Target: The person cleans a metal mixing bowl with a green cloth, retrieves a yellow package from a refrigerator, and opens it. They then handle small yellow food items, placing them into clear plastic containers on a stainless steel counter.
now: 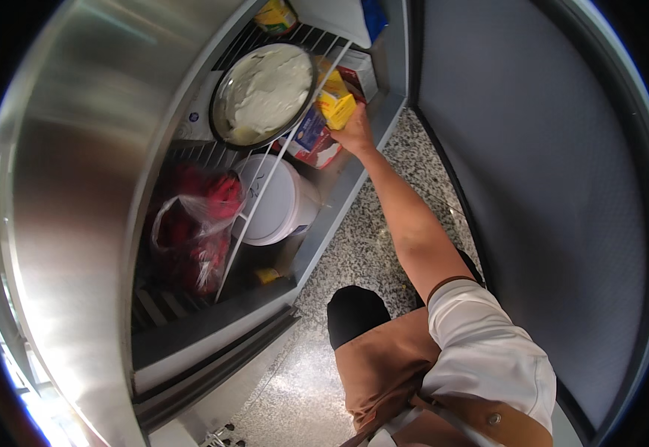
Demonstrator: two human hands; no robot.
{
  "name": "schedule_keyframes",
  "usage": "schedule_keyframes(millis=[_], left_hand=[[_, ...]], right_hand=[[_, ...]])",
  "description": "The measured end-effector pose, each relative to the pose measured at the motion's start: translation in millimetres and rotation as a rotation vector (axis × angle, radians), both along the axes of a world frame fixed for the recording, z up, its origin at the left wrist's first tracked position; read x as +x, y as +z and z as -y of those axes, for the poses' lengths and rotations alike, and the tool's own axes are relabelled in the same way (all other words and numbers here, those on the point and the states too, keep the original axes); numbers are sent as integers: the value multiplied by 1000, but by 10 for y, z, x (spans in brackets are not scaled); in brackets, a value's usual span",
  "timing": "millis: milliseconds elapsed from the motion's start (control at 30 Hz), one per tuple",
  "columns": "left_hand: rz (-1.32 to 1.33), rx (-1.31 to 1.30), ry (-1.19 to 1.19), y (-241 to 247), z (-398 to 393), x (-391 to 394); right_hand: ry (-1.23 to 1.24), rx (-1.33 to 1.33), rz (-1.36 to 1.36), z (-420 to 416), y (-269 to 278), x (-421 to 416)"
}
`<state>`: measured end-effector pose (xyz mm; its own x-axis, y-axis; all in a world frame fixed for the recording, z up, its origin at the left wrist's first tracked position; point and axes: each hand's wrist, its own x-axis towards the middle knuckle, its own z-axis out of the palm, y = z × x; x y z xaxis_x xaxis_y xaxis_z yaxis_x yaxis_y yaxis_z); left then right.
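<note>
My right hand (353,129) reaches into the bottom of an open refrigerator and grips a yellow carton (336,107), thumb towards the left. Just below the carton lies a red and blue carton (316,139); a red and white box (359,71) is behind it. Nearby, on the wire shelf (257,204), stands a round bowl of white creamy food (271,89). A white lidded bucket (274,201) sits under the shelf. My left hand is out of view.
A clear plastic bag with red contents (198,223) lies on the shelf. The refrigerator's raised front edge (332,215) runs beside my forearm, and its open grey door (537,184) stands at the right. A small yellow item (268,275) is low inside.
</note>
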<state>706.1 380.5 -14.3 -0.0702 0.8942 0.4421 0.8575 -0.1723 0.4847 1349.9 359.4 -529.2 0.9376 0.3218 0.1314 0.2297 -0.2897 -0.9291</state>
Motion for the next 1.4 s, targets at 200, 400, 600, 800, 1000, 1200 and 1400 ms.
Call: schedule_keyframes(millis=[200, 400, 600, 800, 1000, 1200, 1400], left_hand=[[-47, 82, -46, -42, -188, -388], [-101, 124, -111, -39, -378, -522], [-134, 147, -118, -61, -481, -744], [-164, 162, -94, -69, -479, -835], [-162, 163, -60, -66, -459, -848], [-175, 160, -46, -27, -439, -831], [-196, 163, -43, 19, -431, -825]], right_hand=[[34, 33, -47, 94, -23, -13], [60, 419, -117, 464, -50, -10], [211, 614, -426, 1155, 444, -193], [295, 1057, -1157, 1662, 498, -633], [378, 1188, -1351, 1646, 42, -734], [502, 1335, -1374, 1615, 52, -727], [375, 1396, -1417, 1656, 59, -723]])
